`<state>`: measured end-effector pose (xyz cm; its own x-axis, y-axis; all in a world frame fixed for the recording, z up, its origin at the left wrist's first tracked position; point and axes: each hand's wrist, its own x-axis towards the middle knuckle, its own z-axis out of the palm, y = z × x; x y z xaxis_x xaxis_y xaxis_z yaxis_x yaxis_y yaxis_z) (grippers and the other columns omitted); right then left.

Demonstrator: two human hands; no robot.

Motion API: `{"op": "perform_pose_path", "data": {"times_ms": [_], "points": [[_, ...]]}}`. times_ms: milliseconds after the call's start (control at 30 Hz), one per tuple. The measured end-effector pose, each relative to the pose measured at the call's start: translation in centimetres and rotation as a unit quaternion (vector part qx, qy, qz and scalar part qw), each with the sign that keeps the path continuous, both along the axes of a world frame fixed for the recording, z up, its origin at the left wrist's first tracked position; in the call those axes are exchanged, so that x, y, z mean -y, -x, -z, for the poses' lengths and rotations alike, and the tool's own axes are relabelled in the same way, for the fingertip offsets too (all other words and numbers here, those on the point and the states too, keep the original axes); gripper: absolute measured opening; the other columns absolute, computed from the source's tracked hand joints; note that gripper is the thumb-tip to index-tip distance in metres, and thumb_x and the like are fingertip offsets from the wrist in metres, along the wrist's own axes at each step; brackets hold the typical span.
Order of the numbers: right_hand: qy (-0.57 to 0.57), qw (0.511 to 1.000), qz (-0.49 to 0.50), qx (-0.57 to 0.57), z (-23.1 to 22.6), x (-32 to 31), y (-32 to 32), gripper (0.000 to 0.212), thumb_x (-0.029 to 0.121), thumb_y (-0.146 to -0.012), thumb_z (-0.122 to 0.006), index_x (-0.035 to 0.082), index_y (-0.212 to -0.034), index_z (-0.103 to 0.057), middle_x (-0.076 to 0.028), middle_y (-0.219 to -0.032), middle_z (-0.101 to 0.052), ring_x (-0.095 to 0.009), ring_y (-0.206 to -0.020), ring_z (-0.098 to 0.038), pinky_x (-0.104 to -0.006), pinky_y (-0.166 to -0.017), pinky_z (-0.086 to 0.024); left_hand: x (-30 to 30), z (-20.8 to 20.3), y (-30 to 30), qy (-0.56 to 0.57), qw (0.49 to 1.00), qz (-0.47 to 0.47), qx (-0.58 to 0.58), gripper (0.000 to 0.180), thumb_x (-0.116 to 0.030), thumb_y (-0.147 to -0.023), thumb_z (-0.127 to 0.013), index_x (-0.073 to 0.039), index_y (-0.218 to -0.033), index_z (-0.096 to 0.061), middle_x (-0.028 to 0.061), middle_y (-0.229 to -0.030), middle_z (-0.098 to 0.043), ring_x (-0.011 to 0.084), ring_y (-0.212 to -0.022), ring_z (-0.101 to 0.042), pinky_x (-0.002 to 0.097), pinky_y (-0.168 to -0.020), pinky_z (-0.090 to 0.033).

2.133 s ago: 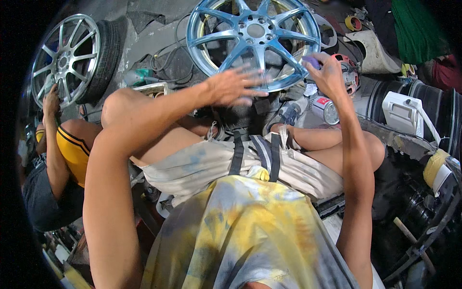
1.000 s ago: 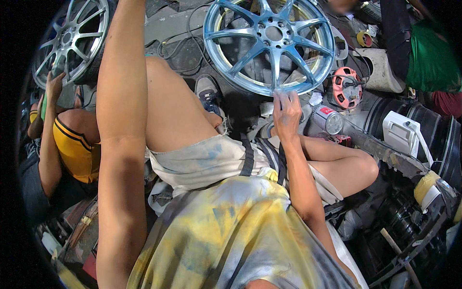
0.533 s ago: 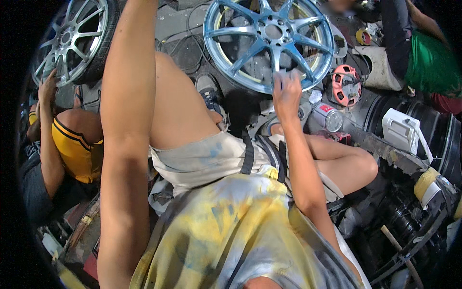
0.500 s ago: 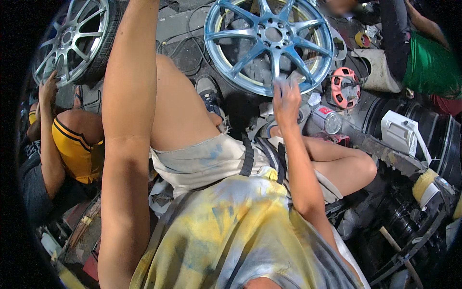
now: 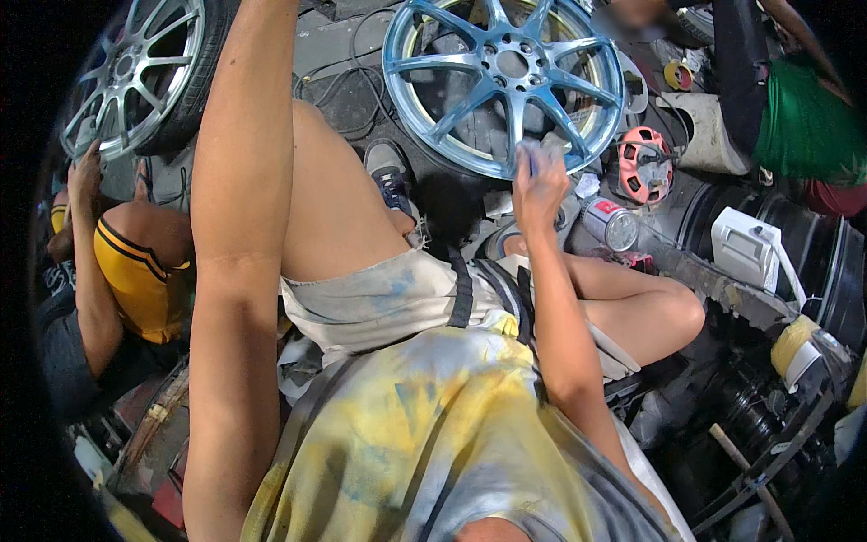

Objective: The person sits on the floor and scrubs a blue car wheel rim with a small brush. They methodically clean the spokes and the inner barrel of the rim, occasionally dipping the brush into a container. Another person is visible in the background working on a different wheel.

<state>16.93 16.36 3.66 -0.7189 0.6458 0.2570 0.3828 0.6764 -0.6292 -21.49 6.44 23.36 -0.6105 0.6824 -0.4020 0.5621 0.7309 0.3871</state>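
A blue alloy wheel rim [image 5: 515,107] with several spokes lies at the top centre, beyond my legs. At its near edge, my right hand [image 5: 539,191] has its fingers closed around a small greyish-purple piece, blurred by motion; I cannot make out what it is. That hand is at the foot of a spoke, against or just over the rim's lip. My left forearm runs up the left side and out past the top edge, so my left hand is hidden from sight.
At left, a co-worker's hand [image 5: 86,172] is at a silver wheel with a tyre [image 5: 135,81]. Right of my hand stand a metal can [image 5: 610,224], a coral-coloured round part [image 5: 645,165] and a white box-shaped device [image 5: 748,248]. Cables [image 5: 348,86] cross the floor. Another person in green [image 5: 808,122] is at upper right.
My right hand has shifted slightly at the rim's near edge, and a greyish piece above its fingers shows less. My left arm and the rim stay nearly the same.
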Motion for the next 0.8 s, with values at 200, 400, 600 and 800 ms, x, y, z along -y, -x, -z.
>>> {"op": "perform_pose_path", "data": {"times_ms": [200, 400, 600, 800], "points": [[0.07, 0.995, 0.059, -0.032, 0.2, 1.5, -1.2, 0.018, 0.016, -0.094, -0.067, 0.0, -0.094, -0.074, -0.022, -0.089, -0.064, -0.043, -0.083, -0.063, -0.0495, -0.075, -0.048, 0.3, -1.5, -1.6, -0.01, 1.0, -0.004, 0.006, 0.067, -0.061, -0.096, -0.06, 0.001, -0.122, -0.071, 0.0165, -0.112, -0.074, 0.0229, -0.099, -0.07, 0.0381, -0.074, -0.061], [0.061, 0.996, 0.059, -0.012, 1.0, -1.3, 0.9, 0.018, 0.016, -0.092, -0.068, -0.001, -0.092, -0.075, -0.022, -0.087, -0.065, -0.042, -0.083, -0.064, -0.0498, -0.075, -0.048, -0.8, -3.8, -5.8, -0.082, 0.993, -0.029, 0.078, 0.07, -0.064, -0.094, -0.062, 0.001, -0.12, -0.072, 0.0173, -0.111, -0.074, 0.0265, -0.099, -0.07, 0.0413, -0.076, -0.062], [0.054, 0.997, 0.045, -0.022, 0.9, -0.6, 0.1, 0.02, 0.018, -0.094, -0.067, -0.001, -0.091, -0.074, -0.022, -0.086, -0.065, -0.043, -0.082, -0.064, -0.0497, -0.074, -0.049, -1.0, -1.8, -2.3, 0.031, 0.998, 0.019, -0.045, 0.067, -0.063, -0.095, -0.061, 0.001, -0.114, -0.075, 0.0139, -0.102, -0.076, 0.0223, -0.091, -0.069, 0.0367, -0.071, -0.058], [0.048, 0.998, 0.005, -0.029, 1.9, -0.5, -1.1, 0.018, 0.016, -0.094, -0.068, -0.001, -0.094, -0.073, -0.022, -0.086, -0.061, -0.042, -0.081, -0.061, -0.0501, -0.073, -0.046, -1.2, -0.8, -2.4, -0.087, 0.992, 0.085, -0.046, 0.064, -0.059, -0.096, -0.06, 0.002, -0.105, -0.077, 0.0199, -0.094, -0.076, 0.0232, -0.088, -0.071, 0.0409, -0.076, -0.054]]}}
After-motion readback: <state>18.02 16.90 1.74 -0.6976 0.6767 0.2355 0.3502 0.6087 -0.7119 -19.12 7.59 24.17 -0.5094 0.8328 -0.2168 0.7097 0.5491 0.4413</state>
